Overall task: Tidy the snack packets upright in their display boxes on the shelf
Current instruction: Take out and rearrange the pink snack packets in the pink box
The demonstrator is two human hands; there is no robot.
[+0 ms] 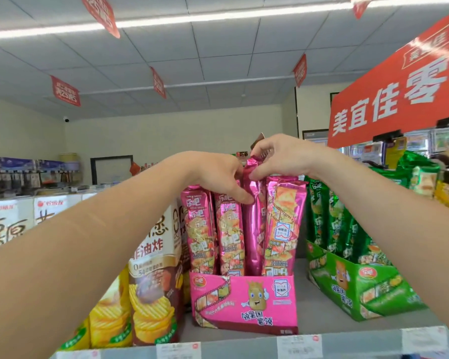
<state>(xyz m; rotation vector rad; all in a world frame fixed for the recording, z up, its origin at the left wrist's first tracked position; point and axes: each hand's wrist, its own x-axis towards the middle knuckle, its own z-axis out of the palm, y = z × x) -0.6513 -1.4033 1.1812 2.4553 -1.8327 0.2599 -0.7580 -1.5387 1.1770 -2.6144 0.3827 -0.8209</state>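
Right hand fingers are narrowly pinched on the crimped top of the packet that sits edge-on in the pink box. Left hand has its thumb pressed on that packet's side a bit lower. Its other fingers curl behind, so I can't see how much they hold.

My take: twist it from the top so the print faces front like its neighbours. Use the left thumb to keep the packets on that side from tipping, then push it straight down into the box.

Room's tight. Packets are packed on both sides in the pink box, and chip bags crowd its left wall. There's bare shelf to its right before the green box. Above the box it's all open, so work from the top.
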